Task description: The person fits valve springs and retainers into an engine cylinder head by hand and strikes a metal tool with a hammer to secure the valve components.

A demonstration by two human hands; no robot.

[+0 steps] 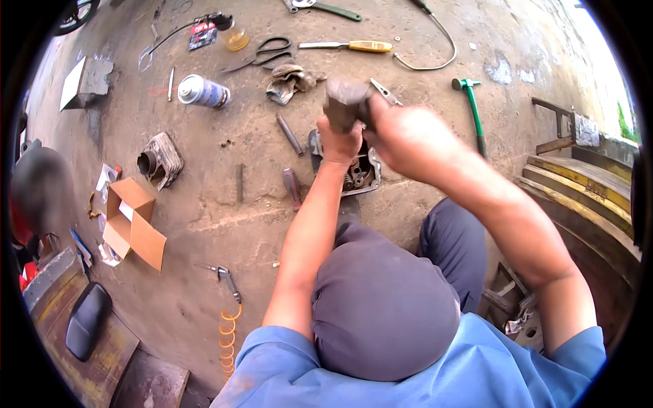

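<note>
My left hand (pixel 342 141) is closed, raised over an open metal engine part (pixel 373 178) with springs inside, on the floor. What its fingers wrap around is hidden. Just to the right, my right hand (pixel 407 136) is also closed and slightly blurred. A brown-grey blocky lump (pixel 347 94) projects from the right hand's finger side, above the left hand; its exact kind is unclear. Both hands cover much of the engine part. Left of it lie a metal rod (pixel 290 134) and a screwdriver (pixel 292 189). Behind the hands are pliers (pixel 385 91) and a dirty work glove (pixel 291 83).
A green-handled hammer (pixel 472 112) lies right; scissors (pixel 262 56) and a yellow-handled tool (pixel 369 46) lie beyond. Leftward are a spray can (pixel 204 92), an engine cylinder (pixel 162 160) and an open cardboard box (pixel 136 217). An air gun (pixel 228 282) with an orange coiled hose lies nearer. Metal steps (pixel 578 183) border the right.
</note>
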